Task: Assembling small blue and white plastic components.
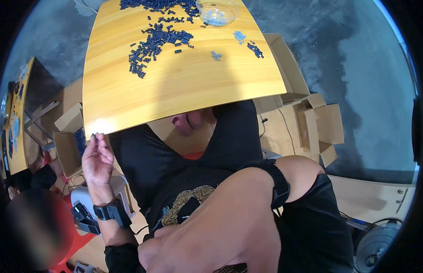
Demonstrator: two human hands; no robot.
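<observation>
Seen from above, the left hand [97, 160] pinches a small dark piece [94, 138] beside the tabletop [184, 86] edge, above an open box [68, 152]; the right hand is hidden behind the raised arm, grip unknowable.

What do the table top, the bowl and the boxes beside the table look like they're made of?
Table top: wood or wood-look laminate, glossy, with yellow grain stripes. Bowl: clear glass or plastic; the pieces inside show through. Boxes: plain brown cardboard, matte, with folded flaps.
</observation>
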